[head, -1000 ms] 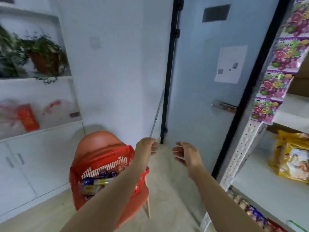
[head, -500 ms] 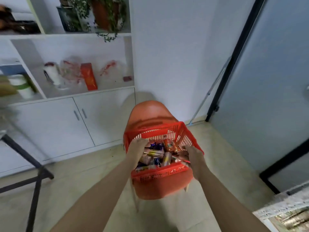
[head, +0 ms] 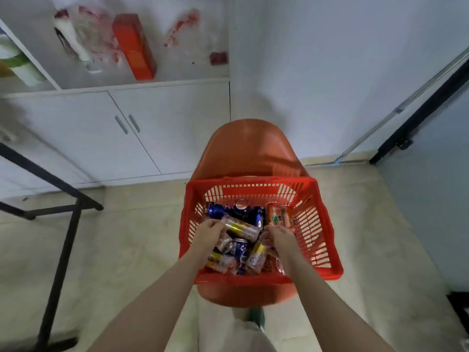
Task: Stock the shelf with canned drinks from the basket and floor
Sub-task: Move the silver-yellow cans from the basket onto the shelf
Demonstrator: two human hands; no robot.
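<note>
Left hand [head: 209, 232]: the bare forearm crosses the near-left corner of the basket [head: 253, 181]. The hand is palm down inside it, with its fingers curled round the left end of the top can [head: 242, 227], gripping it.
Right hand [head: 281, 236]: the forearm crosses the near rim to the right of the middle. The hand is palm down among the cans, fingers bent downward close to the right end of the top can. Whether they grip a can or only touch one cannot be told.
Top can: pink with a gold band, lying on its side on the heap near the middle of the basket, between the two hands. Its long axis runs left to right, the right end tipped a little toward the near rim.
Near can [head: 255, 256]: pink with a yellow band, on its side. Its long axis runs from the near rim up toward the right hand.
Blue cans [head: 215, 210]: several along the far side, most on their sides. One has its silver end turned up.
Orange can [head: 278, 214]: at the far-right corner, leaning, with its long axis running roughly from far to near.
Basket: red slatted plastic, sitting on the seat of an orange chair [head: 247, 146] and overhanging it on the right.
Floor [head: 127, 250]: pale, under the chair.
Cabinet [head: 127, 133]: white doors behind the chair on the left, with a red box [head: 134, 47] on the shelf above.
Frame [head: 61, 232]: black metal legs at the left.
</note>
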